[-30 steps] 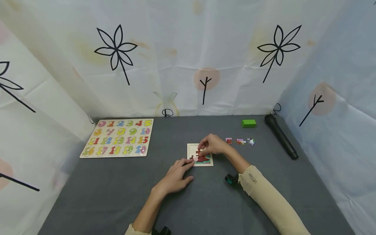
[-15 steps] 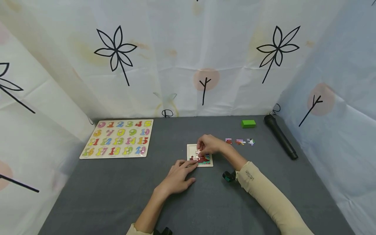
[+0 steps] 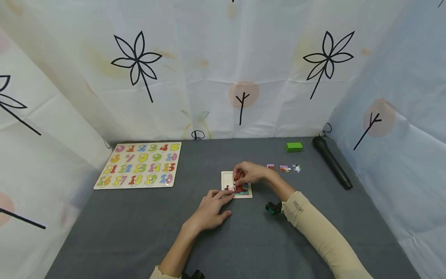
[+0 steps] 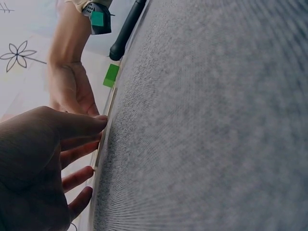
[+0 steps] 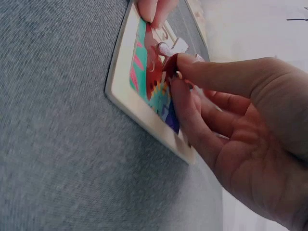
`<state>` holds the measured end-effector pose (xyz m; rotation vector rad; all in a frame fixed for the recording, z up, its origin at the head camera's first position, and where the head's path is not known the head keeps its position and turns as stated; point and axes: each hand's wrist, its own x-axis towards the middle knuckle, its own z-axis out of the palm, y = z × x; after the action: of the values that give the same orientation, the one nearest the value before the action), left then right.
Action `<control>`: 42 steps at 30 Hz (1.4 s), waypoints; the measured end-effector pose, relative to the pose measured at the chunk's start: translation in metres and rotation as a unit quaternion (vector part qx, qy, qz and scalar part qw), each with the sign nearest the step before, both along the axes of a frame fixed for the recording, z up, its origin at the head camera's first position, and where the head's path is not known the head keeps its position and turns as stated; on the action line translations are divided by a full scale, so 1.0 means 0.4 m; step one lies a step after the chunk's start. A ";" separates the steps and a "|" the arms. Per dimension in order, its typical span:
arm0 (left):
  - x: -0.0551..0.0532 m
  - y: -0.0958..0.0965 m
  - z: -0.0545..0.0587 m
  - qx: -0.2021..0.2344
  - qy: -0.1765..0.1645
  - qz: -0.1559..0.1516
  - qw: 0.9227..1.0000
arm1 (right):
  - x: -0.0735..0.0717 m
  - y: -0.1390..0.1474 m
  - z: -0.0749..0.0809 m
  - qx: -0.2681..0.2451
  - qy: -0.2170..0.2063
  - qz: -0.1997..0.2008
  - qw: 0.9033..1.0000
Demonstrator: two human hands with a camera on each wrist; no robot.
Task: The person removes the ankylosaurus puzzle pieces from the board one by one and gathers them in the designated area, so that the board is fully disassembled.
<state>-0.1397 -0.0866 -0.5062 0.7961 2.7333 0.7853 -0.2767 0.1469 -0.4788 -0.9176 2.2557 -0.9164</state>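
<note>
Right-hand grip: my right hand (image 3: 250, 173) pinched a dark red puzzle piece (image 5: 171, 64) between thumb and fingertip, just above the picture.
Left-hand hold: my left hand (image 3: 209, 209) lay with its fingers extended, the fingertips resting on the near edge of the puzzle board; it pinched nothing.
Puzzle board: the small square board (image 3: 228, 177) sat flat on the grey tabletop (image 3: 139, 236), under my right fingers.
Picture: its near part showed a dark red figure above a green strip with pink marks, and the far left part was bare pale wood; my fingers hid some of the rest.
Loose pieces: three puzzle pieces (image 3: 284, 169) lay in a row to the right of the board, beyond my right forearm.
Green block: it (image 3: 294, 147) lay farther back, behind those pieces.
Black rod: a long, dark rod (image 3: 332, 162), thicker at its far end, slanted across the table's right side.
Number board: the larger board (image 3: 136, 186), with coloured numerals in four rows, lay well apart at the far left.
Sleeve: beige cloth (image 3: 324, 234) covered my right forearm to near the wrist.
Backdrop: pale fabric (image 3: 209, 50) with black leaf drawings hung behind the table.
</note>
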 end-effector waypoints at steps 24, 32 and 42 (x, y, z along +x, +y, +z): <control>0.004 0.006 -0.006 -0.001 0.009 0.006 1.000 | -0.018 0.046 -0.012 -0.061 -0.052 0.053 0.995; 0.005 0.001 0.001 0.008 0.007 0.004 1.000 | 0.002 0.012 0.002 -0.045 -0.010 0.022 0.999; 0.005 0.003 -0.004 0.007 0.004 0.005 1.000 | 0.009 0.024 -0.012 -0.070 -0.047 -0.003 0.996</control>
<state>-0.1376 -0.0854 -0.5077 0.7911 2.7446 0.8060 -0.2729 0.1566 -0.4835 -0.9091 2.1381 -1.1088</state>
